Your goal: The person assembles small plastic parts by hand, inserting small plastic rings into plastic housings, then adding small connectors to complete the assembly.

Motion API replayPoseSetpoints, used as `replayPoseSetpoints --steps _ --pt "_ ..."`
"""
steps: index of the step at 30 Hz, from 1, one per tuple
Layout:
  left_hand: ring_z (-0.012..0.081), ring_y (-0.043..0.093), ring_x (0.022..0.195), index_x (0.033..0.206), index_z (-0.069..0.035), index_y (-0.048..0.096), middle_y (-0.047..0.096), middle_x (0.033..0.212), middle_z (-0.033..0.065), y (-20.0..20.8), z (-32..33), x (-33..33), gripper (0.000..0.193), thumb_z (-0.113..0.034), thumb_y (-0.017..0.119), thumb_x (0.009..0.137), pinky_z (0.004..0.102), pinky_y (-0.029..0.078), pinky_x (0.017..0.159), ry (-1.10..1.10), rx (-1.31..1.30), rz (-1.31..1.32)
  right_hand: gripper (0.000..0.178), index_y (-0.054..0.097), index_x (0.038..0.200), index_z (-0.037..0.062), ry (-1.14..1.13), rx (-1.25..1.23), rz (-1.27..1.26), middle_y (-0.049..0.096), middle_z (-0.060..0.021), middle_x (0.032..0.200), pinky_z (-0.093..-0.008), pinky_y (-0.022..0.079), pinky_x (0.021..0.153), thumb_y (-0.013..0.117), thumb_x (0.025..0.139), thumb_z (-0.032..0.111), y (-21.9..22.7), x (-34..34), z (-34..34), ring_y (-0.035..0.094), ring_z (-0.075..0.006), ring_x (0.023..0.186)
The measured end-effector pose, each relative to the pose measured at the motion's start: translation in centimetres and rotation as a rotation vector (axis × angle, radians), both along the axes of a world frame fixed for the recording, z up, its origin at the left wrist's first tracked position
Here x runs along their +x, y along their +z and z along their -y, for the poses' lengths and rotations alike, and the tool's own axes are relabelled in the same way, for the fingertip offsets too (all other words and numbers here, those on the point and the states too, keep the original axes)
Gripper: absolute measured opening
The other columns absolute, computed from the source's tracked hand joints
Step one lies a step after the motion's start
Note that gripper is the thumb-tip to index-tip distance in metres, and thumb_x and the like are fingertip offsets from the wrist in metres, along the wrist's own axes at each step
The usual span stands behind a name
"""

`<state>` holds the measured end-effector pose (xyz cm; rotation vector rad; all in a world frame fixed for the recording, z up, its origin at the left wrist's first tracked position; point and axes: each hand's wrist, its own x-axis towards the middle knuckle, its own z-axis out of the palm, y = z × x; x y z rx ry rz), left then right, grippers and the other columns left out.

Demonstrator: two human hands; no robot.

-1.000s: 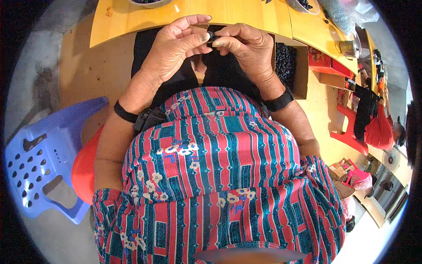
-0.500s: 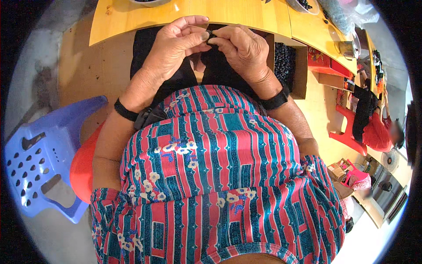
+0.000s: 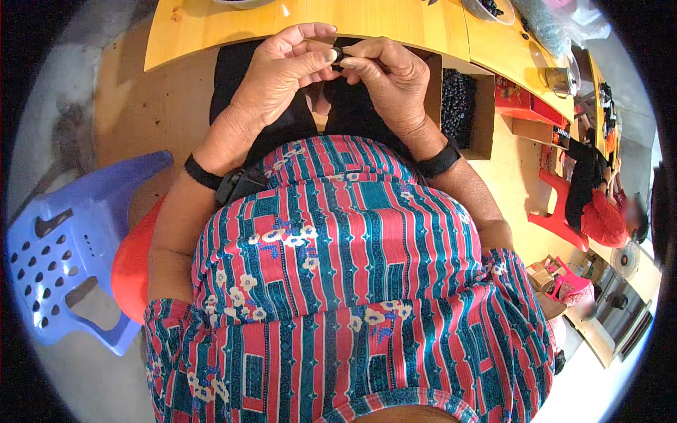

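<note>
we saw both bare hands raised over the lap, meeting around one small dark piece (image 3: pixel 338 55). it lay between the two sets of fingertips, just off the front edge of the yellow table (image 3: pixel 395 21). the left hand (image 3: pixel 285 67) had its thumb tip pressed on the piece's left side; its index finger stretched out above, clear of the piece, and its other fingers curled below. we could not tell which left finger backed the thumb, since that side was hidden. the right hand (image 3: pixel 395 77) had thumb and forefinger clamped together on the piece from the right, the thumb low and the forefinger over it. so little of the piece showed that we could not make out its full shape.

we noted a black band (image 3: pixel 202 173) on the left wrist and another on the right. beyond the right hand, a cardboard box (image 3: pixel 484 116) of small dark pieces stood under the table's edge. on the table, a pale bowl (image 3: pixel 503 20) held more dark bits, near a plastic bag (image 3: pixel 564 32). a metal mug (image 3: pixel 559 81) stood farther right. a blue plastic chair (image 3: pixel 106 194) stood at our left, and a co-worker in red (image 3: pixel 605 220) sat far right.
</note>
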<state>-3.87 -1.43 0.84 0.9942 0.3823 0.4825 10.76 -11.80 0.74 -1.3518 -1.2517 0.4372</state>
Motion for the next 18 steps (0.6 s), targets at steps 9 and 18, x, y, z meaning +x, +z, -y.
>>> replayPoseSetpoints --steps 9,18 --pt "0.0109 0.060 0.076 0.116 -0.003 0.051 0.061 0.091 0.0050 0.2 -0.4 -0.2 0.033 -0.011 0.061 0.085 0.0224 0.050 0.070 -0.023 0.115 -0.014 0.007 0.060 0.077 0.0014 0.102 -0.046 -0.294 0.062 -0.0021 0.067 -0.0202 0.047 0.052 0.067 0.078 0.003 0.6 -0.4 0.0 0.057 -0.0063 0.058" --pt "0.0110 0.060 0.085 0.128 -0.003 0.040 0.060 0.099 0.0053 0.8 -1.5 -0.8 0.052 -0.011 0.063 0.082 0.0225 0.051 0.075 -0.238 0.172 -0.019 0.019 0.064 0.094 -0.0010 0.468 -0.317 -0.315 0.060 -0.0017 0.074 -0.0193 0.045 0.054 0.067 0.078 0.009 2.5 1.8 -0.3 0.055 -0.0067 0.061"
